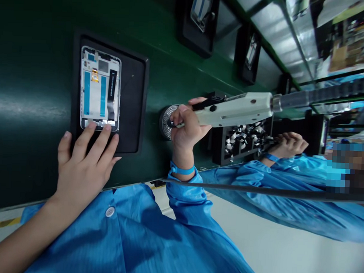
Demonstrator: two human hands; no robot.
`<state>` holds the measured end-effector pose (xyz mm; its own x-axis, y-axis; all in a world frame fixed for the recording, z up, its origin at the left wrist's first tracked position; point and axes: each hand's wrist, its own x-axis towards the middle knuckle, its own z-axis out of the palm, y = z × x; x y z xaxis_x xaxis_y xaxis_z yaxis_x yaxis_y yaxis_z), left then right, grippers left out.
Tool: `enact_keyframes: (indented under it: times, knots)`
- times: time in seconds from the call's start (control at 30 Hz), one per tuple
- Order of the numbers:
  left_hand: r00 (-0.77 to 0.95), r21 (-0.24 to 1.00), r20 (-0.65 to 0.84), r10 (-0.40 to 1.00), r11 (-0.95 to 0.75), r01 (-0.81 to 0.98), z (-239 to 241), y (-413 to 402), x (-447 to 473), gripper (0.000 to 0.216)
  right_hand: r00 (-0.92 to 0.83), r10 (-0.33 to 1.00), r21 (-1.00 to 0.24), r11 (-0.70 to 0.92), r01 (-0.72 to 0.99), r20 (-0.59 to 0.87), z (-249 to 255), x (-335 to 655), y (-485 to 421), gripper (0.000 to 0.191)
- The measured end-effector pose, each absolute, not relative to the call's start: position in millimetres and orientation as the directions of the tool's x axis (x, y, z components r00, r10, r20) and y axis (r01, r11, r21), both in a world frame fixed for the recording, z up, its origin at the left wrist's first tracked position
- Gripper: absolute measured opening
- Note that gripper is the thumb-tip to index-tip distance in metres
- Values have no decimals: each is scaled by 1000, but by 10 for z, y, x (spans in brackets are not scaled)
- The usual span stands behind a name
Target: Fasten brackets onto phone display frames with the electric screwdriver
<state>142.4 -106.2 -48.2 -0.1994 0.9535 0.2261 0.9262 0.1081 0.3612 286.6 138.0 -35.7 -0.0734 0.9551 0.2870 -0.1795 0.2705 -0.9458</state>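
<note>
My left hand [86, 160] lies spread over the near edge of a black tray [130, 110], its fingertips at the lower end of an opened phone body [95, 90]. That body shows blue strips, a black flex cable and an orange connector. In my right hand [186, 128] is a white electric screwdriver [240, 111], its fingers wrapped round the front part. The screwdriver's tip end is over a round metal dish with a perforated top [167, 119]; whether the tip touches it I cannot tell. A grey ribbed cable sleeve [322, 94] runs from the tool's back.
Right of the dish stands a black compartment box [219, 148] with many small black-and-white parts. A co-worker's hand [290, 144] is beside it. More black trays [195, 40] with phone bodies stand along the back of the green bench [37, 65]. A dark cord [258, 191] crosses in front.
</note>
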Motion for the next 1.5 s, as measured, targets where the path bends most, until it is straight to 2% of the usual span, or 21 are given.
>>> enact_keyframes:
  times: [0.2,0.33,0.47,0.6,0.7,0.87,0.97,1.2,1.5]
  knots:
    - [-200,355,232,952,108,928,-490,-1050,1439,77,-72,962,-958,253,-136,265,-428,2854,1380,28]
    - [-271,501,222,937,129,856,-502,-1069,1467,84,-59,962,-957,259,-132,268,-217,2815,1399,29]
    - [-326,614,222,919,128,779,-598,-1043,1471,77,-102,930,-913,319,-255,353,174,2614,1297,24]
    - [-280,533,251,927,109,839,-558,-1030,1472,81,-298,885,-893,230,-388,358,371,2234,967,21]
    - [-249,431,255,935,120,894,-528,-1034,1493,67,-388,866,-891,129,-435,315,300,1995,704,24]
    - [-234,338,244,941,144,930,-555,-1012,1524,51,-460,862,-941,55,-334,214,-8,1806,465,31]
    - [-231,347,258,938,133,928,-545,-1010,1543,47,-503,836,-958,87,-273,219,-123,1787,414,35]
    - [-223,384,265,938,110,917,-541,-1015,1550,47,-546,801,-963,137,-231,245,-159,1788,384,25]
    - [-218,359,267,938,113,926,-532,-1016,1562,48,-463,865,-978,127,-169,192,-104,1697,429,21]
